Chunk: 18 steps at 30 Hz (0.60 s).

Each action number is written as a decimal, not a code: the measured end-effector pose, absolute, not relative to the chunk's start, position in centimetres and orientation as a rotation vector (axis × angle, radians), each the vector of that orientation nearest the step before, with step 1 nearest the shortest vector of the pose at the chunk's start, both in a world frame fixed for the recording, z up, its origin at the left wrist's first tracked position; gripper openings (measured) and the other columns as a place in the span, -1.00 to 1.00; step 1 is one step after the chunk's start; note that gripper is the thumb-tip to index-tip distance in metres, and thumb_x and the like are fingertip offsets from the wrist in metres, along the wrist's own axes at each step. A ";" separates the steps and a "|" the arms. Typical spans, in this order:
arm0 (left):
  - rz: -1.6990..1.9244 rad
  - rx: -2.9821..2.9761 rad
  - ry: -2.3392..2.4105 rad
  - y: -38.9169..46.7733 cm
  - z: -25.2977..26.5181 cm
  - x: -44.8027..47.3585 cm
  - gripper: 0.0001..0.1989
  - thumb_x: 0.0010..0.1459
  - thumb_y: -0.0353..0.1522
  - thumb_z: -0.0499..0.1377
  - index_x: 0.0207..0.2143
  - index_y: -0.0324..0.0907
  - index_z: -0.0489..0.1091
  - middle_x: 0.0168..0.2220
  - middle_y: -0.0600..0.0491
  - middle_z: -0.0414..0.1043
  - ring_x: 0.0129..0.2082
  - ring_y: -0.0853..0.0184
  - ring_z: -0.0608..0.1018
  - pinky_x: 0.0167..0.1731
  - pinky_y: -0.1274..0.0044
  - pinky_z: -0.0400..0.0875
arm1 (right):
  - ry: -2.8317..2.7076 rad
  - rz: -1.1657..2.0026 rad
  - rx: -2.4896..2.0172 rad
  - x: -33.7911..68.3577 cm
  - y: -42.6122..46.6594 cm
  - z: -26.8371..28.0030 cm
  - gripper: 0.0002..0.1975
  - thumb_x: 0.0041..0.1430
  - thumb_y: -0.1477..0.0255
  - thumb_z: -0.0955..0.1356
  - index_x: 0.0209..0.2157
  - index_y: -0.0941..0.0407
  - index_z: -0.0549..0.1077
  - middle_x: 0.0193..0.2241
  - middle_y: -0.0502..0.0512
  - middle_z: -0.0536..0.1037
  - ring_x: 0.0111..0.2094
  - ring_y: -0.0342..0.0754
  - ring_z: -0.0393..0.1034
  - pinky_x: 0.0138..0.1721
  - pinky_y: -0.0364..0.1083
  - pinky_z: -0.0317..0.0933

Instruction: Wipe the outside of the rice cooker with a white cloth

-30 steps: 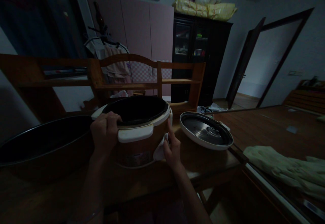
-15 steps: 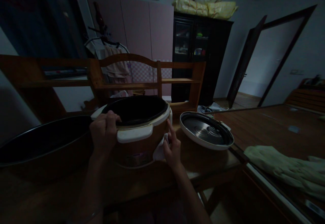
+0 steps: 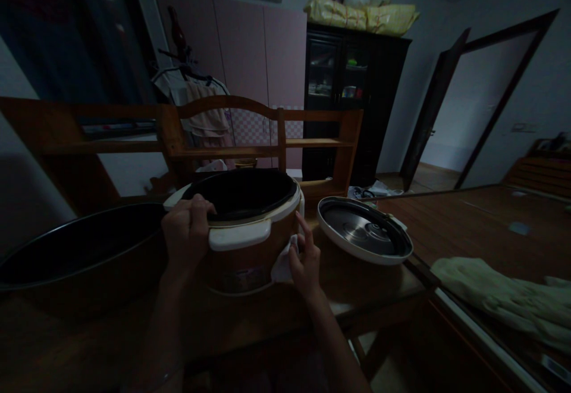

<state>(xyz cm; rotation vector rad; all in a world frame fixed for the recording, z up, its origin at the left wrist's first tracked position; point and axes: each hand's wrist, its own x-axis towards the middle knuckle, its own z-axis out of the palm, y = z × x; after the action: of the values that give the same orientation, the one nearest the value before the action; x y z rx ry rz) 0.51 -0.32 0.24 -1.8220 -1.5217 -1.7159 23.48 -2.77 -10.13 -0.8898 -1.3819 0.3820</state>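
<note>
A rice cooker (image 3: 250,256) with a white rim and front handle stands on the wooden desk, its dark inside exposed. My left hand (image 3: 186,223) is closed over the left part of its rim; the fingertips are partly hidden behind the edge. Against the cooker's right side, my right hand (image 3: 306,262) pinches a white cloth (image 3: 282,265), with the index finger stretched up along the wall. The inner pot (image 3: 89,244), large and dark, sits to the left. To the right lies the round lid (image 3: 363,229), metal inner face up.
A wooden shelf rack (image 3: 229,104) rises behind the cooker. At the right, a light green cloth (image 3: 499,295) lies on a lower wooden surface (image 3: 482,220). Farther back are a pink wardrobe (image 3: 243,54), a black cabinet (image 3: 383,78) and a doorway.
The whole view has shifted very slightly. Both hands keep nearly the same places on the cooker, and the white cloth stays at its right side.
</note>
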 end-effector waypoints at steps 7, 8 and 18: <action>-1.729 -1.817 -1.529 -0.3 0.1 0.5 -0.52 0.36 -0.18 -0.12 -0.51 -0.12 0.42 -0.41 0.03 0.53 -0.27 0.25 0.55 -0.10 0.41 0.34 | -1.386 0.364 -0.886 23.5 -2.8 -10.0 -0.35 0.19 0.53 0.24 0.33 0.09 0.15 -0.57 -0.19 0.15 -0.57 -0.18 0.02 -0.48 -0.19 0.00; -1.731 -1.815 -1.527 -0.3 0.1 0.5 -0.52 0.35 -0.18 -0.11 -0.51 -0.12 0.42 -0.41 0.03 0.53 -0.27 0.25 0.55 -0.11 0.41 0.34 | -1.392 0.372 -0.886 23.5 -2.8 -10.0 -0.34 0.19 0.53 0.24 0.33 0.09 0.14 -0.57 -0.18 0.16 -0.56 -0.17 0.03 -0.48 -0.19 0.01; -1.742 -1.821 -1.509 -0.4 0.1 0.5 -0.52 0.36 -0.18 -0.10 -0.52 -0.12 0.42 -0.43 0.04 0.52 -0.30 0.26 0.54 -0.15 0.42 0.34 | -1.397 0.322 -0.945 23.7 -3.0 -10.3 -0.36 0.19 0.55 0.24 0.31 0.08 0.16 -0.55 -0.16 0.23 -0.55 -0.16 0.13 -0.43 -0.18 0.09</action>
<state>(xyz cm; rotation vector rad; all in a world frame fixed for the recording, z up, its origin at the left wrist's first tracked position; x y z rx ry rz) 0.54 -0.38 0.15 -1.8214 -1.5092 -1.7424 23.68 -3.04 -10.32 -0.9452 -1.3968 0.3223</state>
